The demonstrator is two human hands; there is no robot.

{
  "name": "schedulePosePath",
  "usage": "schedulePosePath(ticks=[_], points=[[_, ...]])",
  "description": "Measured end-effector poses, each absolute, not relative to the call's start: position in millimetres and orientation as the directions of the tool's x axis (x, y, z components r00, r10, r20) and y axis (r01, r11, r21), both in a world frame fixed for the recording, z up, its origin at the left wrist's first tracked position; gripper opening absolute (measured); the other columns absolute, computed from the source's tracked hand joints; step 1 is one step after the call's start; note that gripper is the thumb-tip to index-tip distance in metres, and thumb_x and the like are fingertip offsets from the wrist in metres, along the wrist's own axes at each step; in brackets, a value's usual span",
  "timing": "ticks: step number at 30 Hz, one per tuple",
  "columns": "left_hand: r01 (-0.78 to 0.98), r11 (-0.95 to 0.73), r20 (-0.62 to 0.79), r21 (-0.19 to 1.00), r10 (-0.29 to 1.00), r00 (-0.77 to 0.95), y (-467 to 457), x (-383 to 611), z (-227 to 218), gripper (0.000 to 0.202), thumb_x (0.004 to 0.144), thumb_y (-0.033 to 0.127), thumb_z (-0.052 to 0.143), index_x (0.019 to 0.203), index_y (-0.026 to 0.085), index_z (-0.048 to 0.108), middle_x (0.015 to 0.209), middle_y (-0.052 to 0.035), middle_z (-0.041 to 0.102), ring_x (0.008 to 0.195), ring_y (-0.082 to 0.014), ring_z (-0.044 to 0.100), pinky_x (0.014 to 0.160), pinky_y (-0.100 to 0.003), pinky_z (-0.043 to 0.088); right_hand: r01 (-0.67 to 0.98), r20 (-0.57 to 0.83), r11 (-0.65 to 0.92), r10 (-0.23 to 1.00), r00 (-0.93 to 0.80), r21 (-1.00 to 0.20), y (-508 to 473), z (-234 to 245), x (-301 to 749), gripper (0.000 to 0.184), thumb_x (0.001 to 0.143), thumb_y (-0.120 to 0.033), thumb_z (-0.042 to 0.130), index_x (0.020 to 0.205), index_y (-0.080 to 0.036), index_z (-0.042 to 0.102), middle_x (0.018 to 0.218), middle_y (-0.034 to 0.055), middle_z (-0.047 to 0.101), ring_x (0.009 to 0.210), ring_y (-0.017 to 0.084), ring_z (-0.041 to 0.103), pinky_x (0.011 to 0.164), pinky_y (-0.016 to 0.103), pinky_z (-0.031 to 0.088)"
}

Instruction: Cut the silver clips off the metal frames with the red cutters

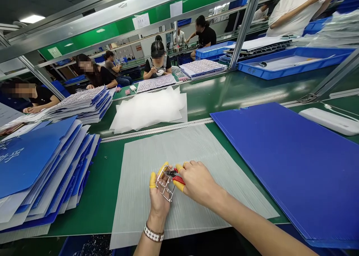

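Observation:
My left hand (159, 200) is palm up with yellow finger covers on some fingertips. It holds a small silvery sprue frame (167, 191) with thin crossbars and tiny parts on it. My right hand (198, 181), also in yellow finger covers, grips red-handled nippers (177, 178). The dark jaws of the nippers reach over the upper part of the frame; whether they touch it I cannot tell. Both hands are above a translucent whitish sheet (146, 215) that lies on the green table (103, 196).
Blue and white sheets (36, 162) are stacked at left, a large blue board (291, 155) lies at right. Beyond are thin white sheets (148, 110), a blue tray (260, 72) and a white device (328, 120). A bin of small scraps (94, 244) sits below. Several people work opposite.

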State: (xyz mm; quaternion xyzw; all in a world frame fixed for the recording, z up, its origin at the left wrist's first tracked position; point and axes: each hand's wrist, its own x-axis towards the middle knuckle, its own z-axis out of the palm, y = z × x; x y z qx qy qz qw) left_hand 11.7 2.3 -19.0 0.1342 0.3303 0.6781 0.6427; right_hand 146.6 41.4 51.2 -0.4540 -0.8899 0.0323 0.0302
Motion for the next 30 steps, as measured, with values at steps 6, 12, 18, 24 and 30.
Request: schedulePosePath(ticks=[6, 12, 18, 24, 30], points=[[-0.800, 0.049, -0.286, 0.598, 0.945, -0.157, 3, 6, -14, 0.049, 0.088, 0.049, 0.041, 0.106, 0.012, 0.068, 0.109, -0.0133, 0.068, 0.104, -0.0238, 0.061, 0.091, -0.032, 0.045, 0.808, 0.072, 0.583, 0.813, -0.578, -0.089, 41, 53, 152, 0.026, 0.086, -0.041, 0.055, 0.091, -0.017, 0.063, 0.080, 0.0090, 0.064, 0.078, 0.025, 0.058, 0.065, 0.033, 0.033], [-0.871, 0.070, -0.345, 0.486, 0.931, -0.118, 8, -2, -8, 0.050, 0.088, 0.048, 0.039, 0.107, 0.011, 0.068, 0.111, -0.0125, 0.067, 0.097, -0.0239, 0.064, 0.079, -0.030, 0.049, 0.784, 0.036, 0.609, 0.792, -0.610, -0.123, 24, 47, 159, 0.020, 0.083, -0.038, 0.056, 0.083, -0.018, 0.062, 0.080, 0.0074, 0.063, 0.079, 0.024, 0.054, 0.067, 0.034, 0.030], [-0.866, 0.055, -0.358, 0.497, 0.922, -0.147, 8, 5, -7, 0.050, 0.088, 0.049, 0.041, 0.107, 0.012, 0.067, 0.113, -0.0134, 0.066, 0.098, -0.0230, 0.064, 0.073, -0.027, 0.050, 0.781, 0.050, 0.614, 0.789, -0.613, -0.115, 17, 38, 154, 0.020, 0.083, -0.037, 0.054, 0.082, -0.018, 0.062, 0.079, 0.0082, 0.062, 0.079, 0.024, 0.053, 0.066, 0.034, 0.029], [-0.831, 0.021, -0.341, 0.555, 0.918, -0.204, 7, 6, -11, 0.051, 0.087, 0.052, 0.041, 0.104, 0.013, 0.069, 0.112, -0.0132, 0.067, 0.099, -0.0234, 0.063, 0.080, -0.029, 0.049, 0.782, 0.032, 0.616, 0.787, -0.616, -0.094, 18, 36, 149, 0.022, 0.083, -0.038, 0.055, 0.082, -0.017, 0.063, 0.079, 0.0092, 0.063, 0.078, 0.025, 0.054, 0.066, 0.034, 0.030], [-0.786, -0.028, -0.301, 0.617, 0.915, -0.269, 6, 9, -10, 0.049, 0.086, 0.052, 0.043, 0.106, 0.015, 0.068, 0.113, -0.0113, 0.067, 0.100, -0.0221, 0.063, 0.081, -0.029, 0.049, 0.785, -0.019, 0.612, 0.787, -0.616, -0.092, 18, 41, 147, 0.026, 0.083, -0.041, 0.054, 0.082, -0.017, 0.063, 0.080, 0.0099, 0.063, 0.078, 0.025, 0.056, 0.066, 0.035, 0.032]])
